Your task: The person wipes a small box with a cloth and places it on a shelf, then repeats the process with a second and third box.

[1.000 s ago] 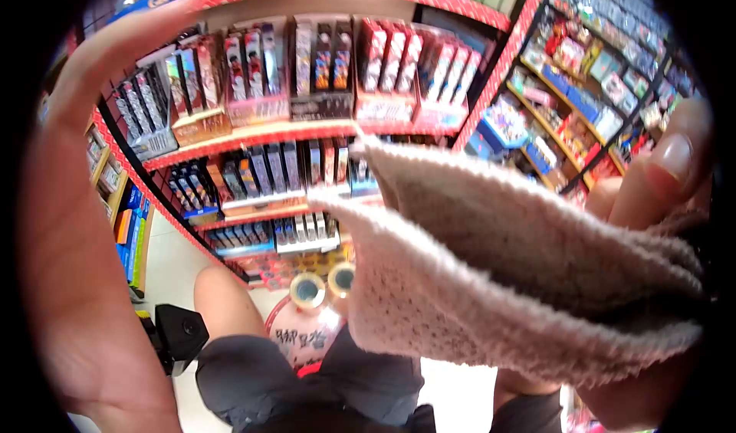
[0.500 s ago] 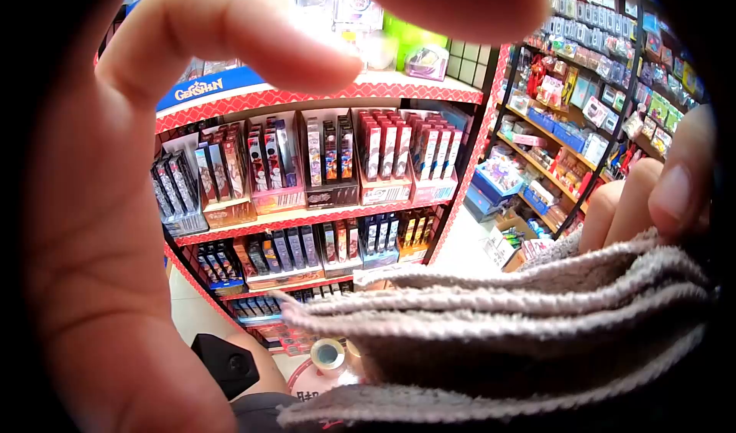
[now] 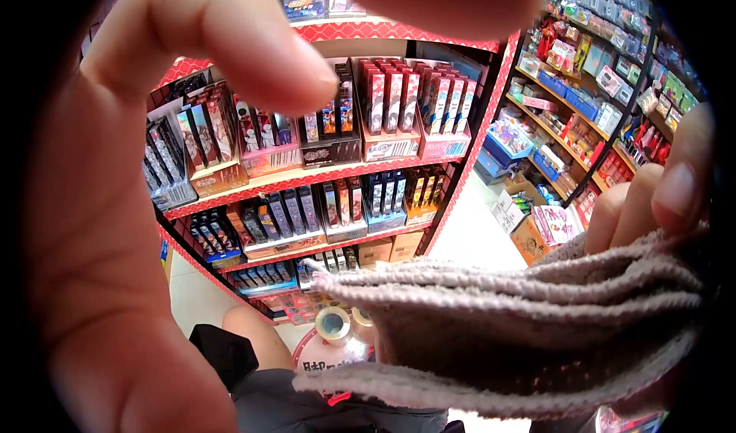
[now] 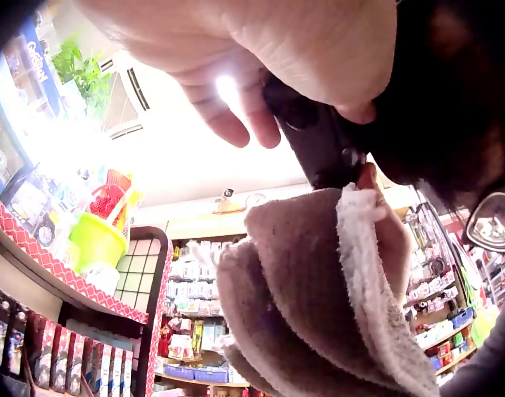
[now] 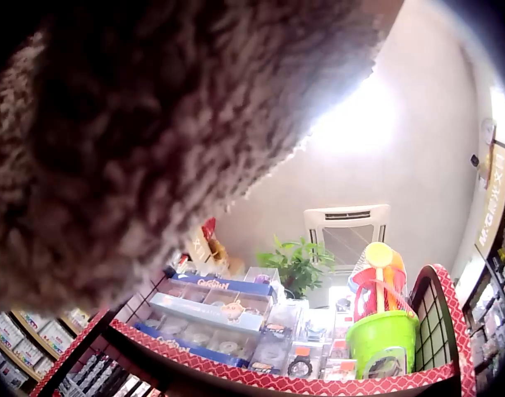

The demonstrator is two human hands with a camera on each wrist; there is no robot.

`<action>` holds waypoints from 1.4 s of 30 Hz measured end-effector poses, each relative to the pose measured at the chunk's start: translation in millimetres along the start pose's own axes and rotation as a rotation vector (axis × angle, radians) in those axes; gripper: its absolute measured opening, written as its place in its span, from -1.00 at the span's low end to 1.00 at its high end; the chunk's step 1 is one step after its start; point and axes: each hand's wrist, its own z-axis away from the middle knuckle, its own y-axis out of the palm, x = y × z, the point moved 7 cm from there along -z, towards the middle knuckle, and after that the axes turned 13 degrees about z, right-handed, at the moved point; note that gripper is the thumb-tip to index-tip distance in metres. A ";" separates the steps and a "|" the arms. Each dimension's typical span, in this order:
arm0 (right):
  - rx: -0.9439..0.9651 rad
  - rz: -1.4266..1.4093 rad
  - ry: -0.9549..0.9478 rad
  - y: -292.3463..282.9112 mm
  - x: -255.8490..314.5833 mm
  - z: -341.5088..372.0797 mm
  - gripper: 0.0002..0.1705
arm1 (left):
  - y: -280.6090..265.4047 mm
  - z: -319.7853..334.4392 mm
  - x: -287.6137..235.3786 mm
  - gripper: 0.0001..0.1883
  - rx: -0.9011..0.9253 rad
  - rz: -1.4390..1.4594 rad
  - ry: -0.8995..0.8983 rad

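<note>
In the head view, the right hand grips one end of the folded cloth before the shelf; the left hand curves half-open before it, seemingly empty. The left wrist view shows loose fingers near a dark device above the shelf (contact I can't tell). The right wrist view hides the fingers behind cloth; this seems a steadying hold, so moving it calls for a secure grip.

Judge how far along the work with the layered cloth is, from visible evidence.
Seemingly done: the cloth is held up, its edges stacked in layers. In hand: the right hand grips one end; the left hand appears clear of it. Perhaps left: bringing the layers together, since they gape apart.
</note>
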 end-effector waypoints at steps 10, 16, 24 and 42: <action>-0.005 -0.012 0.017 -3.4 8.4 -3.0 -0.31 | -8.6 -19.4 -14.3 -0.24 -0.102 0.029 0.100; 0.001 -0.026 0.019 -4.3 13.5 -6.8 -0.31 | -22.8 -26.7 -30.5 -0.14 -0.275 0.059 0.185; 0.015 -0.026 0.033 2.1 15.0 -7.3 -0.31 | -22.1 -26.4 -25.3 0.00 -0.251 0.071 0.115; 0.681 0.133 0.258 72.1 -52.4 79.2 -0.39 | 121.2 131.2 62.7 -0.01 0.749 0.524 -0.643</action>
